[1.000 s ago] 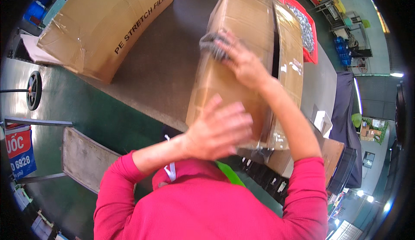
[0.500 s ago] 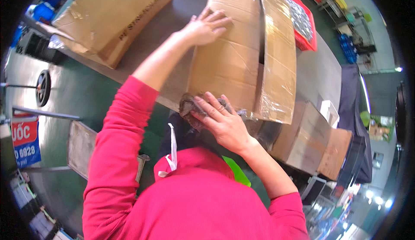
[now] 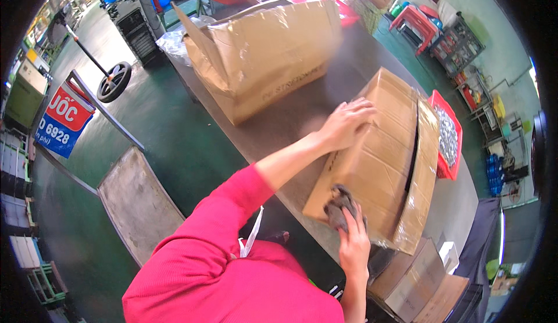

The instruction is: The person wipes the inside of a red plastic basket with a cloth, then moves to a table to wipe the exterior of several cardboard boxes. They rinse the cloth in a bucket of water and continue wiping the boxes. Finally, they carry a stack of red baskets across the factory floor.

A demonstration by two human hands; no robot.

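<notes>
A brown cardboard box [image 3: 381, 166] lies on the dark table [image 3: 290, 166] in front of me, its upper flaps parted by a dark slit and strips of clear tape along the right side. My left hand [image 3: 347, 126] rests on the box's far left edge, fingers stretched out and holding nothing. At the near left corner my right hand [image 3: 353, 244] grips a crumpled grey-brown rag [image 3: 338, 206] and presses it against the cardboard. The rag hides part of that corner.
A larger opened carton [image 3: 273, 55] stands farther left on the table. Beyond my box sits a red basket [image 3: 457, 160] of small silvery pieces. More cartons [image 3: 410, 279] are at the near right. A flat trolley [image 3: 139, 189] stands at left; two people work at the far end.
My view has swung left, showing more of the large carton and far end. The rag in my right hand has moved up onto the box's corner; my left hand stays on the box.
</notes>
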